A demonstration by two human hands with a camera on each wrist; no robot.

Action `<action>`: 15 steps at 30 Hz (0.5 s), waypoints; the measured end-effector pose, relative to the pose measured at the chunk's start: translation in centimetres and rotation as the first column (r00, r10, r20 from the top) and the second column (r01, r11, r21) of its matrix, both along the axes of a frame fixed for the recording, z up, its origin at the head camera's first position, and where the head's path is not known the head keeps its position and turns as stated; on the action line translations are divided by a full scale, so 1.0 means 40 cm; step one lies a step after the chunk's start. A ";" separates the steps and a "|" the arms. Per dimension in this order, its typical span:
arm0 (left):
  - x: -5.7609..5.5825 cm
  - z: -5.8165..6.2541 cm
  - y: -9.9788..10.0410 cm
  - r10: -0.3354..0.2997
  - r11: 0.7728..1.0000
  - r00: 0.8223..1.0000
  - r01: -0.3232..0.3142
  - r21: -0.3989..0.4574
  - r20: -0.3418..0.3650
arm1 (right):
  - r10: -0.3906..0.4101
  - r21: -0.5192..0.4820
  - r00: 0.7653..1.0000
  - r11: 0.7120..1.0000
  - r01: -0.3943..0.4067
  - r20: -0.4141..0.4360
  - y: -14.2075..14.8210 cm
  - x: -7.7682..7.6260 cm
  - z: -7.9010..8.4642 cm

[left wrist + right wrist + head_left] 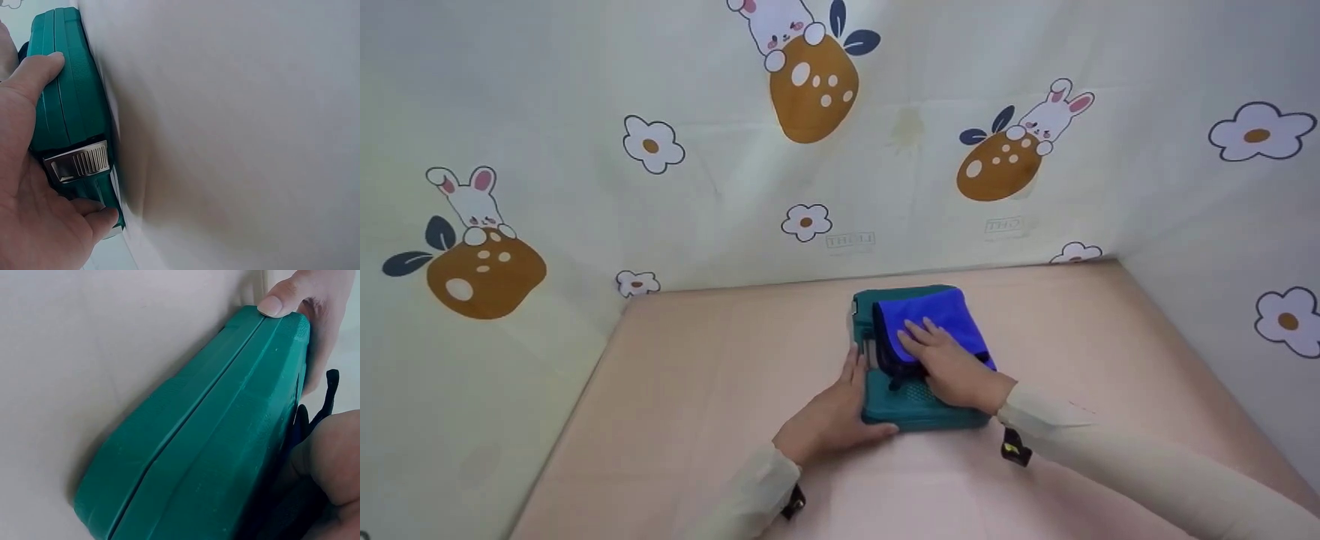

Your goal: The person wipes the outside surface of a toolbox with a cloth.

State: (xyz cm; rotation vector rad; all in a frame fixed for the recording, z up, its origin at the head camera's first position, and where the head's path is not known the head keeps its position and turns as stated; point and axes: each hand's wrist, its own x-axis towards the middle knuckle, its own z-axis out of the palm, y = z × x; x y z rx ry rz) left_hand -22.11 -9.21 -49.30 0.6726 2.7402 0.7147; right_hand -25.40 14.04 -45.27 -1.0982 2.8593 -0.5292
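A green hard plastic case (926,415) with a metal latch (79,161) lies flat on the table. On top of it sits a blue fabric pouch (934,306) with black edging, covering part of the lid. My left hand (832,416) grips the case's near left corner, thumb along the near side and fingers by the latch on the left side. My right hand (952,367) rests palm down on the pouch with its fingers spread. In the right wrist view, a dark strap (329,396) sticks up beside that hand.
A pale pinkish cloth (697,390) covers the table. Behind and at both sides hangs a light curtain (720,195) printed with rabbits, brown fruit and flowers. Each wrist wears a black band (1015,448).
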 end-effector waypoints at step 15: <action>-0.004 -0.002 0.001 -0.005 1.000 1.000 0.005 -0.017 0.001 | -0.001 0.009 1.000 1.000 0.001 0.024 0.001 0.007 -0.003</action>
